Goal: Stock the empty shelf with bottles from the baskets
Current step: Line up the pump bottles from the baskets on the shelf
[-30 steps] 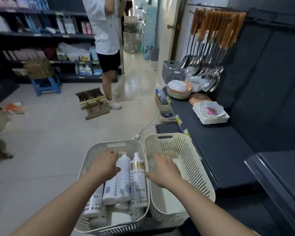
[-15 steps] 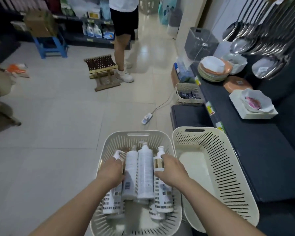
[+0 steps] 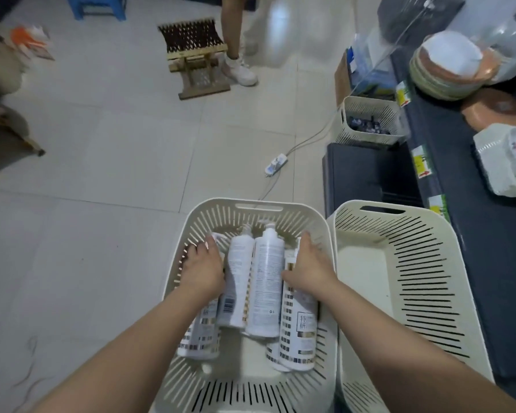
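Left hand (image 3: 201, 271) and right hand (image 3: 309, 268) each close around a bottle in the basket (image 3: 191, 231); the right bottle (image 3: 300, 329) reads 特研.

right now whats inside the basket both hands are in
White bottles lie side by side in the left basket, some stacked on others. The left hand and right hand each cover one, so the full count is hidden.

One head-mounted wide-angle view only. It looks forward and steeply down from above the two forearms, close to the left basket (image 3: 252, 210) at bottom centre. The tiled floor (image 3: 102, 174) fills the upper left; the dark shelf (image 3: 489, 234) runs along the right edge.
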The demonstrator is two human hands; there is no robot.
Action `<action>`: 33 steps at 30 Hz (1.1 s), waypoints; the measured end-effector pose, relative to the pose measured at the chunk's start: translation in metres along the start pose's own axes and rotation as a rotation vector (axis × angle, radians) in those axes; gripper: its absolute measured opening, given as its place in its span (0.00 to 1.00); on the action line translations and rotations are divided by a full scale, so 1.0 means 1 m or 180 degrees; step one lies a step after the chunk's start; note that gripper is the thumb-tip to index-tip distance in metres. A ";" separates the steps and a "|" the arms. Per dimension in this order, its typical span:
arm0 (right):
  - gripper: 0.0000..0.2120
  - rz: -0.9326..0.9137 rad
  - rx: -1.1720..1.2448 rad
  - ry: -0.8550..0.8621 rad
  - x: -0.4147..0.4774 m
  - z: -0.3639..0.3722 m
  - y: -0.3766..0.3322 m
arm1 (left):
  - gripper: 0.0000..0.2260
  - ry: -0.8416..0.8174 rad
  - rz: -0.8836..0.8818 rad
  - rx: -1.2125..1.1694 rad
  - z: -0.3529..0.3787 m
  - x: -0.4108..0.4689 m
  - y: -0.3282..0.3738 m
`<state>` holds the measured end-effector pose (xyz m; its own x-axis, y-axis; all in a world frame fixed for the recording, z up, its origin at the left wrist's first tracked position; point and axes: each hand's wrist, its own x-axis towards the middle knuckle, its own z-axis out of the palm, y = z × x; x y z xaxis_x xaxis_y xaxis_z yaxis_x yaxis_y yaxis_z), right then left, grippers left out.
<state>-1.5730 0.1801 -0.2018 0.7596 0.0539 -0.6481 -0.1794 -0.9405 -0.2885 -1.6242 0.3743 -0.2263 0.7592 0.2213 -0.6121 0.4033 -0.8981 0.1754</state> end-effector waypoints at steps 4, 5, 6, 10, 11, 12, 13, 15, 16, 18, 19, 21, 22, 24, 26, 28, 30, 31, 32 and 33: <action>0.47 0.0068 -0.0232 0.0208 0.009 -0.002 -0.008 | 0.35 0.0117 -0.0054 0.0097 0.003 0.004 0.000; 0.46 0.0085 -0.0221 0.0251 0.008 -0.002 -0.008 | 0.34 0.0160 -0.0002 0.0093 0.006 0.003 -0.001; 0.44 0.0077 -0.0202 0.0300 0.007 -0.001 -0.007 | 0.33 0.0191 0.0063 0.0000 0.009 0.003 -0.002; 0.32 -0.0150 0.0045 0.0513 -0.001 0.003 -0.001 | 0.33 0.0322 0.0196 -0.0652 0.014 -0.003 -0.003; 0.33 -0.0183 0.0163 0.0491 -0.002 0.002 0.001 | 0.36 0.0366 0.0162 -0.0763 0.013 -0.005 -0.003; 0.35 -0.0210 0.0305 0.0446 -0.002 0.000 0.002 | 0.39 0.0405 0.0087 -0.0909 0.013 -0.006 -0.004; 0.37 -0.0191 0.0470 0.0364 -0.002 -0.002 0.003 | 0.41 0.0419 -0.0003 -0.1030 0.012 -0.005 -0.005; 0.37 -0.0131 0.0787 0.0232 -0.003 -0.004 0.007 | 0.39 0.0375 -0.0128 -0.1012 0.010 -0.001 -0.007; 0.35 -0.0115 0.0889 0.0220 -0.003 -0.004 0.009 | 0.35 0.0370 -0.0141 -0.0901 0.009 0.002 -0.008; 0.29 -0.0072 0.1021 0.0155 -0.006 -0.002 0.009 | 0.24 0.0333 -0.0136 -0.0691 0.007 0.004 -0.004; 0.29 -0.0042 0.1177 0.0092 -0.007 -0.001 0.011 | 0.20 0.0280 -0.0089 -0.0632 0.007 0.003 0.000; 0.30 0.0019 0.1597 -0.0066 -0.011 0.001 0.014 | 0.20 0.0197 0.0089 -0.0591 0.014 -0.002 0.008; 0.32 0.0019 0.1747 -0.0140 -0.014 0.002 0.016 | 0.24 0.0223 0.0145 -0.0581 0.018 -0.005 0.009; 0.35 -0.0029 0.1797 -0.0177 -0.020 0.005 0.020 | 0.33 0.0368 0.0075 -0.0770 0.022 -0.008 0.005; 0.43 0.0014 0.1687 -0.0066 -0.025 0.012 0.021 | 0.41 0.0333 -0.0189 -0.1090 0.018 -0.006 -0.004; 0.45 0.0214 0.1634 0.0094 -0.027 0.018 0.020 | 0.44 0.0242 -0.0349 -0.0978 0.015 -0.002 -0.008; 0.36 0.0356 0.1649 0.0161 -0.028 0.020 0.020 | 0.40 0.0190 -0.0459 -0.0850 0.012 0.001 -0.005; 0.33 0.0391 0.1672 0.0160 -0.029 0.020 0.020 | 0.37 0.0161 -0.0497 -0.0843 0.010 0.001 -0.002; 0.32 0.0391 0.1722 0.0170 -0.030 0.021 0.020 | 0.35 0.0123 -0.0506 -0.0895 0.010 0.000 -0.001; 0.32 0.0385 0.1793 0.0186 -0.031 0.021 0.021 | 0.36 0.0072 -0.0492 -0.1009 0.010 -0.002 -0.001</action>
<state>-1.6136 0.1658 -0.2029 0.7434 -0.0764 -0.6645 -0.5600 -0.6142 -0.5559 -1.6310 0.3707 -0.2332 0.6864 0.3570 -0.6336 0.6503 -0.6914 0.3149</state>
